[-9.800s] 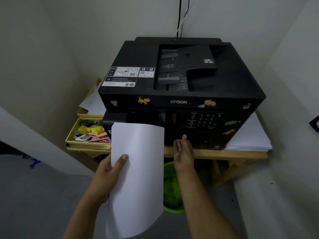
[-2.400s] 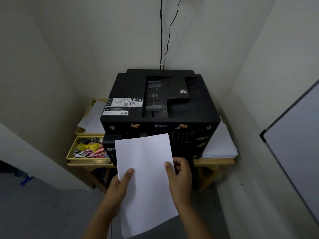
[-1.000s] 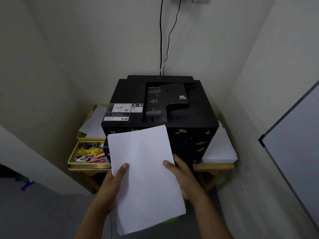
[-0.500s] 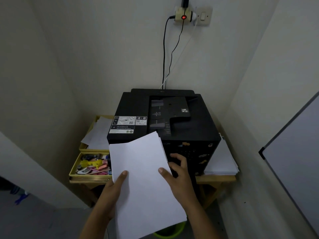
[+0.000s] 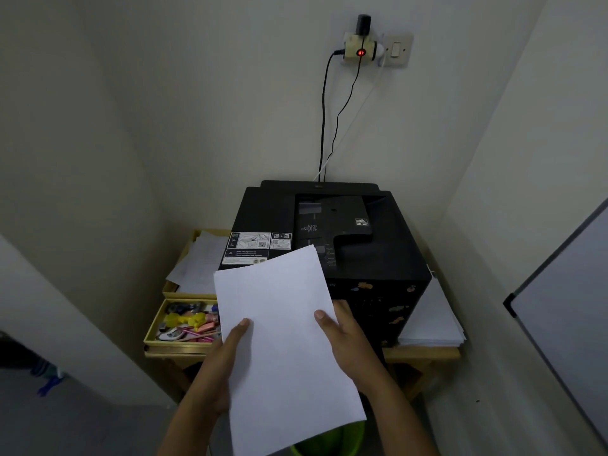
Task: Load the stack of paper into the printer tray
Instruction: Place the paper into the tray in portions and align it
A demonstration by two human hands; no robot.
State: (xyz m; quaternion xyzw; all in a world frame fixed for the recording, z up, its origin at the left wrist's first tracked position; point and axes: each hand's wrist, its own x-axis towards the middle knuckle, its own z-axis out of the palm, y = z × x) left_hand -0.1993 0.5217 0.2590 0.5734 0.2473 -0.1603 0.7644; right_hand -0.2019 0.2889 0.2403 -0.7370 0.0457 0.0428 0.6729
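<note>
I hold a white stack of paper (image 5: pixel 283 337) in front of the black printer (image 5: pixel 358 258), tilted slightly to the right. My left hand (image 5: pixel 223 363) grips its left edge, thumb on top. My right hand (image 5: pixel 345 340) grips its right edge, thumb on the sheet and fingers behind. The paper hides the printer's lower front left, so no paper tray can be seen. The printer stands on a wooden table (image 5: pixel 424 352) in a wall corner.
A yellow box of small stationery (image 5: pixel 184 322) and loose sheets (image 5: pixel 200 261) sit left of the printer. Another paper pile (image 5: pixel 431 320) lies to its right. Cables run up to a wall socket (image 5: pixel 360 49). A green bin (image 5: pixel 329 441) stands below. A whiteboard (image 5: pixel 566 311) leans at right.
The view has tilted up, showing the wall socket. The paper has risen in front of the printer, and my right hand has closed on its right edge.
</note>
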